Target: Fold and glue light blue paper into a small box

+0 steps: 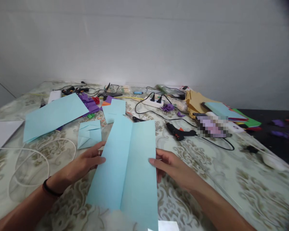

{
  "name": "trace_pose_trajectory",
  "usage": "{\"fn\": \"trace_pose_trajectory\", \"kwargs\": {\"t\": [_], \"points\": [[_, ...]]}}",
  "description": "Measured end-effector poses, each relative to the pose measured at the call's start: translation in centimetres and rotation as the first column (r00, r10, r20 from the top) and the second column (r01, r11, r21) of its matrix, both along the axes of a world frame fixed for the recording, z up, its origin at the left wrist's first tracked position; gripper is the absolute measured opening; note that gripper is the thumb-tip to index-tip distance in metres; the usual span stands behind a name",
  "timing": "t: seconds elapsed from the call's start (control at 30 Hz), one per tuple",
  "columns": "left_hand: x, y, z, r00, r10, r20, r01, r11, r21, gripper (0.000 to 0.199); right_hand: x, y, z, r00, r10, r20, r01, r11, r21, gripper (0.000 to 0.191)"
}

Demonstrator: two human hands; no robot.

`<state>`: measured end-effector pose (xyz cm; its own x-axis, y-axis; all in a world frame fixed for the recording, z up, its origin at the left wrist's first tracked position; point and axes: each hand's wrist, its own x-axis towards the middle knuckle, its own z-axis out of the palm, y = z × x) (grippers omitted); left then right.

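A light blue sheet of paper with a lengthwise crease is held up in front of me, its two halves bent at an angle. My left hand pinches its left edge, thumb on the front and fingers behind. At the right edge my right hand grips it the same way. Just past the left hand lies a small folded light blue paper piece. Another folded blue piece is partly covered by the sheet. Larger blue sheets are stacked further left.
A black hot glue gun lies right of the sheet, its cord near a white power strip. Scissors, purple paper pieces and brown paper lie behind. A white cable loops at left. A wall stands behind.
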<state>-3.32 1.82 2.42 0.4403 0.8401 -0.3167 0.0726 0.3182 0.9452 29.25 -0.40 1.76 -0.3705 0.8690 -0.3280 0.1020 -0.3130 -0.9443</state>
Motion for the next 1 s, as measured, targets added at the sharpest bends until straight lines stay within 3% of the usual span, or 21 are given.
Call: {"fn": "trace_pose_trajectory", "kwargs": {"t": [0.2, 0.3, 0.37, 0.43, 0.5, 0.57, 0.7, 0.8, 0.9, 1.0], "points": [[0.7, 0.6, -0.7, 0.982, 0.065, -0.176, -0.051, 0.995, 0.083, 0.047, 1.1, 0.3, -0.6, 0.914, 0.339, 0.225, -0.323, 0.94, -0.105, 0.032], [0.5, 0.8, -0.8, 0.971, 0.042, -0.234, -0.009, 0.99, 0.143, 0.045, 1.0, 0.2, -0.5, 0.883, 0.407, 0.232, -0.388, 0.913, -0.125, 0.036], [0.3, 0.8, -1.0, 0.977, 0.004, -0.215, 0.029, 0.988, 0.152, 0.041, 0.8, 0.4, -0.5, 0.921, 0.322, 0.221, -0.316, 0.947, -0.064, 0.044], [0.1, 0.7, -1.1, 0.987, -0.041, -0.157, 0.063, 0.989, 0.137, 0.04, 0.5, 0.7, -0.7, 0.965, 0.144, 0.22, -0.155, 0.987, 0.035, 0.047], [0.1, 0.6, -1.3, 0.991, -0.065, -0.114, 0.077, 0.991, 0.107, 0.05, 0.4, 1.1, -1.3, 0.98, -0.006, 0.197, -0.014, 0.995, 0.102, 0.048], [0.2, 0.5, -1.5, 0.993, -0.047, -0.11, 0.056, 0.995, 0.083, 0.066, 0.3, 1.4, -1.9, 0.984, -0.057, 0.166, 0.039, 0.993, 0.115, 0.049], [0.3, 0.7, -2.2, 0.991, 0.073, -0.109, -0.056, 0.986, 0.156, 0.091, 0.3, 1.3, -2.6, 0.984, -0.094, 0.152, 0.072, 0.987, 0.143, 0.041], [0.1, 1.1, -2.8, 0.986, 0.117, -0.12, -0.073, 0.943, 0.324, 0.091, 0.4, 1.2, -2.3, 0.978, -0.06, 0.197, 0.029, 0.987, 0.157, 0.03], [-0.1, 1.1, -2.9, 0.947, 0.16, -0.28, 0.011, 0.851, 0.524, 0.077, 0.3, 1.2, -1.8, 0.957, -0.038, 0.289, -0.027, 0.975, 0.219, 0.026], [-0.1, 0.9, -2.8, 0.837, 0.228, -0.497, 0.173, 0.752, 0.637, 0.061, 0.2, 1.3, -1.9, 0.915, -0.085, 0.394, -0.053, 0.944, 0.326, 0.02]]}}
